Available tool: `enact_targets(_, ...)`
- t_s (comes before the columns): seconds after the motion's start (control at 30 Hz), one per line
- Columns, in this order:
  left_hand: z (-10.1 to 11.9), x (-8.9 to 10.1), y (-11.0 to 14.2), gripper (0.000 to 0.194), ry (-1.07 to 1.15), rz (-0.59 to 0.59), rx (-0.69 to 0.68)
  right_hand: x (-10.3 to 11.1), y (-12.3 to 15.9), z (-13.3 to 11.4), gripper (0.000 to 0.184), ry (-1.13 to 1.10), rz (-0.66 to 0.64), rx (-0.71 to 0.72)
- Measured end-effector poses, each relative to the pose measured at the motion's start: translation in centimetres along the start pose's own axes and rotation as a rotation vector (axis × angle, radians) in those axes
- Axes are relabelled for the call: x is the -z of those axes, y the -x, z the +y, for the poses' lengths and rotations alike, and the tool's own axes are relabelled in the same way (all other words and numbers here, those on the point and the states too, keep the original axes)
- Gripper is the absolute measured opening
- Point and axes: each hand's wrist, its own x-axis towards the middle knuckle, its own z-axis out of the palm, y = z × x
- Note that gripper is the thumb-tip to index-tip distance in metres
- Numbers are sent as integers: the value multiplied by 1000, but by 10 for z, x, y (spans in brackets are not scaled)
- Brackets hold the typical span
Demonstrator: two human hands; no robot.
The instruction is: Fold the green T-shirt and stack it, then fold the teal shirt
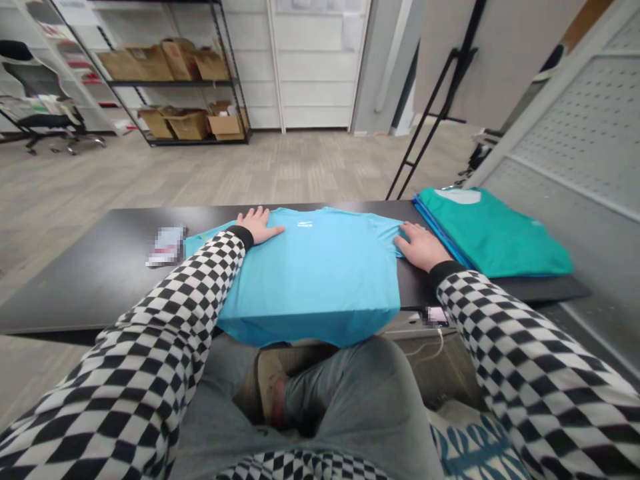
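A light blue T-shirt (320, 273) lies spread on the black table (90, 273), its hem hanging over the near edge. My left hand (259, 225) rests flat on the shirt's left shoulder, fingers stretched out. At the shirt's right sleeve, my right hand (421, 246) lies on the cloth with fingers extended. Both arms wear black-and-white checkered sleeves.
A stack of folded shirts with a green one on top (493, 233) sits at the table's right end. A small blurred card (167, 246) lies left of the shirt. Shelves with cardboard boxes (185, 80) and an office chair (37, 93) stand across the floor. A black stand (430, 113) rises behind the table.
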Motion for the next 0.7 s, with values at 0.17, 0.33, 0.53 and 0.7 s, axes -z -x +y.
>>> enact_targets(0.17, -16, 3, 12, 97, -25, 75, 121, 1, 1, -1, 69, -7, 15, 16)
enact_targets(0.33, -55, 15, 59, 95, -102, 136, 128, -3, 0, 0, 69, -17, 33, 12)
enact_targets(0.53, -79, -16, 107, 92, -166, 51, 105, -9, -5, 7, 71, -9, 22, 16)
enact_targets(0.7, -77, -24, 106, 97, -149, 64, 120, -5, -5, 4, 78, -25, 4, -25)
